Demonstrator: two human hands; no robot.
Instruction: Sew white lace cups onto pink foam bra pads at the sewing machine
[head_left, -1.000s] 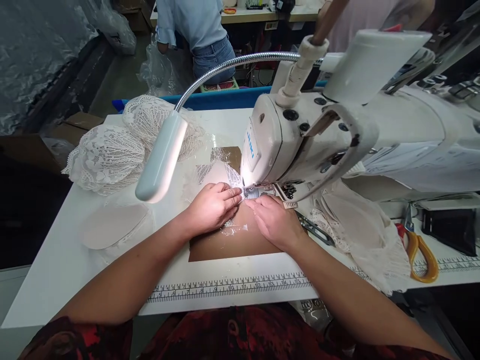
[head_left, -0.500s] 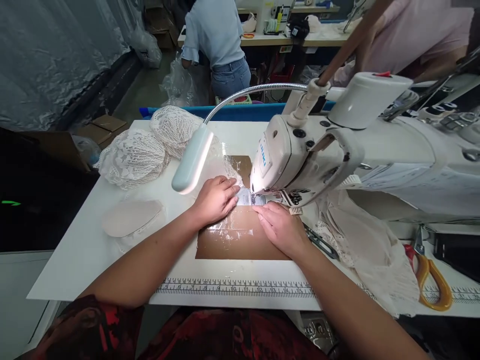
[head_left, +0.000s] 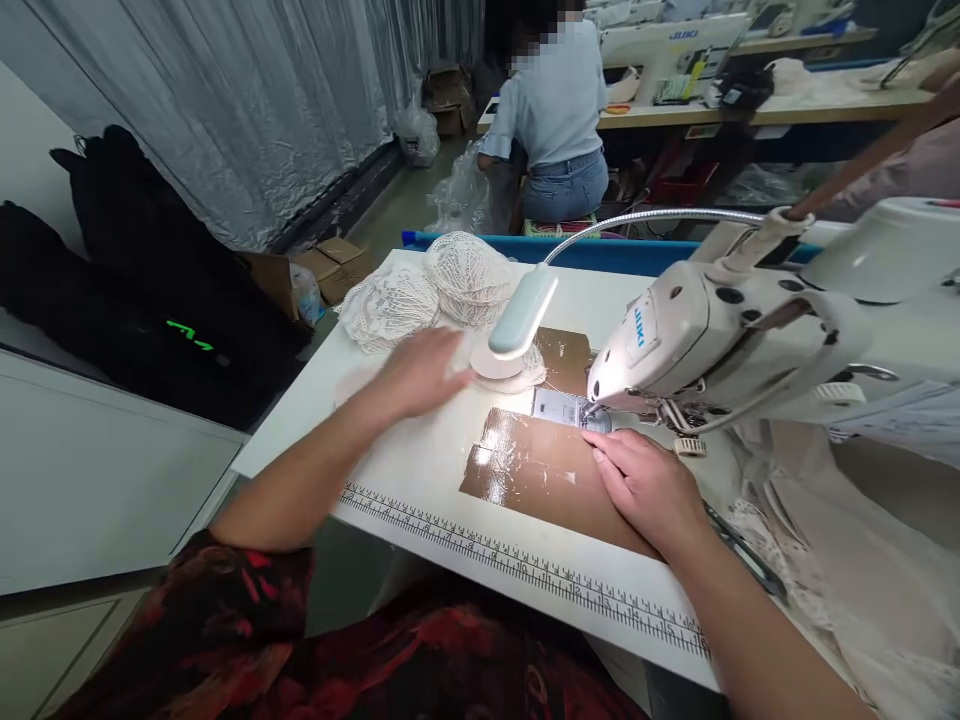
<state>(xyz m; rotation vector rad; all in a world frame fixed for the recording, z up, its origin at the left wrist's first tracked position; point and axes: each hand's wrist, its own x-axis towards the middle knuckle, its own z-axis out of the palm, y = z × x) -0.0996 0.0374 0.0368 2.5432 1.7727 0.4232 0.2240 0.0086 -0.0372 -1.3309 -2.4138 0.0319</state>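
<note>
My left hand (head_left: 418,378), smeared by motion, is over the left of the white table, beside a pale round cup piece with a lace edge (head_left: 499,368). Whether it holds anything cannot be made out. My right hand (head_left: 646,482) rests on the brown taped sheet (head_left: 540,470), thumb and forefinger close together at the metal needle plate (head_left: 556,406). Anything between those fingertips is hidden or too small to see. Just above them is the head of the white sewing machine (head_left: 660,340). A thin thread seems to run from the cup piece toward the needle.
Two lacy cup bundles (head_left: 390,305) lie at the back left. A lamp (head_left: 523,312) on a bent neck hangs above the cup piece. Pale fabric (head_left: 862,540) and a dark slim tool (head_left: 750,555) lie right of my right arm. A person (head_left: 559,110) sits beyond the table.
My left hand has left the needle area and moved left across the table. The lacy piece now lies away from the needle, under the lamp. The view has turned left; my right hand stays near the needle.
</note>
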